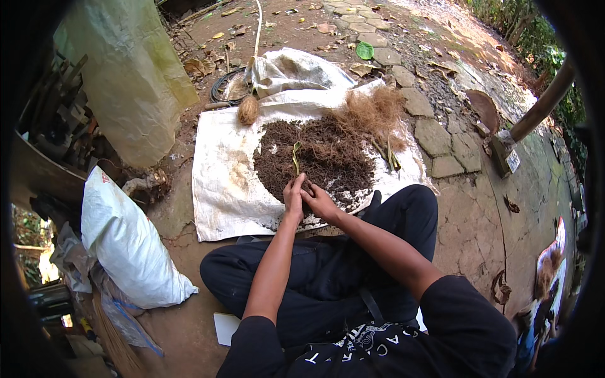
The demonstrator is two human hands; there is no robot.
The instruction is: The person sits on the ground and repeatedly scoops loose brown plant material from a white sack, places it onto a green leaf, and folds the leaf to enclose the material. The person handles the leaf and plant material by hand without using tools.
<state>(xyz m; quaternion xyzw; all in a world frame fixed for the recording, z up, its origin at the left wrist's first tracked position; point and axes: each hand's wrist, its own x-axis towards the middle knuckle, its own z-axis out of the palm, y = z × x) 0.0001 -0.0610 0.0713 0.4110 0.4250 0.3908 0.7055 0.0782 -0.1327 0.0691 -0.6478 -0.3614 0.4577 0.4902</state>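
My left hand [293, 200] and my right hand [321, 202] meet at the near side of a spread of dark, fibrous soil [276, 165]. Between them they hold the base of a young plant [296, 158], whose narrow yellow-green leaves stick up past my fingertips. A dark clump shows between the fingers; the roots are mostly hidden. Beneath the soil is a flattened white woven sack [217, 198]. Loose brown coconut fibre [373, 111] is heaped at its far right. Another thin plant with drooping leaves [391, 156] lies at the soil's right edge.
A fibre-wrapped ball [248, 110] rests at the sack's far left, near a coiled black cable [227, 87]. Left of me leans a full white sack [127, 245]. Paving stones [432, 137] and a wooden post [543, 104] stand to the right. Another person's arm [531, 338] shows at the lower right.
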